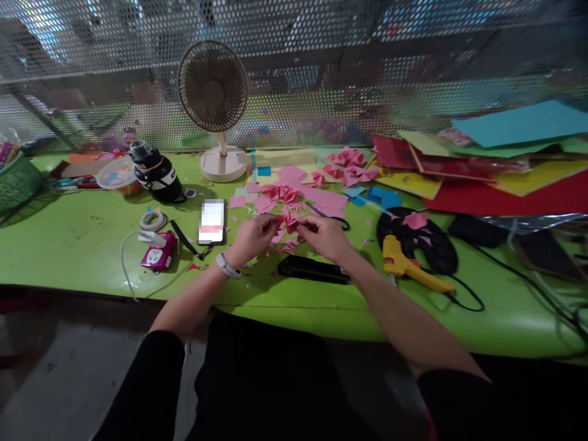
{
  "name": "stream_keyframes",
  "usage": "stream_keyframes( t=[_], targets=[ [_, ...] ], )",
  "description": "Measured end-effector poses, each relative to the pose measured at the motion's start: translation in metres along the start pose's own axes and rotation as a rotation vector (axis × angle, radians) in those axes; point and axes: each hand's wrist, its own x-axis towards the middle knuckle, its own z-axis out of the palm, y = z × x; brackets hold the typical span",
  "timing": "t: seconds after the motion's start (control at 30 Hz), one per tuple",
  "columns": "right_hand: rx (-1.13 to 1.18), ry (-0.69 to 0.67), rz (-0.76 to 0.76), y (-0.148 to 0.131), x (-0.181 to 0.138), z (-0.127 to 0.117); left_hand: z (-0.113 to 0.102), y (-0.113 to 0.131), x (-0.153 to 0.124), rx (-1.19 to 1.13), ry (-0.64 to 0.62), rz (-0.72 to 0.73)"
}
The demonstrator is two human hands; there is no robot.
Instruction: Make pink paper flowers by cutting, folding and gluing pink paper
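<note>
My left hand [254, 237] and my right hand [327, 236] meet over the green table [68, 239], both pinched on a small folded pink paper piece [290, 222] held between them. A white band sits on my left wrist. More folded pink paper pieces [281, 193] and flat pink squares [328, 200] lie just beyond my hands. Small pink scraps litter the table around them.
A black stapler [312, 269] lies near my right wrist, a yellow glue gun [404, 263] to its right on a black mat. A phone [212, 222], tape roll [153, 220], black bottle [156, 173] and fan [215, 104] stand left. Coloured paper sheets [505, 165] pile at right.
</note>
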Motion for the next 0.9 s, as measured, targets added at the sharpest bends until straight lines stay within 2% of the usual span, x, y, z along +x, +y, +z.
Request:
stream_keyframes(
  t=[0.07, 0.2, 0.37, 0.5, 0.67, 0.9],
  targets=[
    [-0.039, 0.005, 0.005, 0.0027, 0.0014, 0.0023, 0.0018, -0.0015, -0.0002, 0.010, -0.010, 0.007],
    [-0.125, 0.108, -0.066, 0.0044, 0.0004, 0.0069, 0.0068, -0.0037, -0.0018, 0.038, -0.026, 0.014],
    [-0.040, 0.126, -0.184, 0.0014, -0.0039, 0.0072, 0.0092, -0.0061, -0.0024, -0.175, -0.016, -0.048],
    [0.026, 0.134, -0.168, 0.0003, -0.0049, 0.0059, 0.0074, -0.0034, -0.0022, -0.379, -0.076, -0.109],
    [0.076, 0.134, -0.087, 0.0021, -0.0056, 0.0071, 0.0079, 0.0029, -0.0021, -0.536, -0.060, -0.193],
    [0.106, 0.138, -0.092, -0.0041, -0.0059, 0.0063, 0.0091, 0.0024, -0.0002, -0.723, -0.044, -0.337]
  ],
)
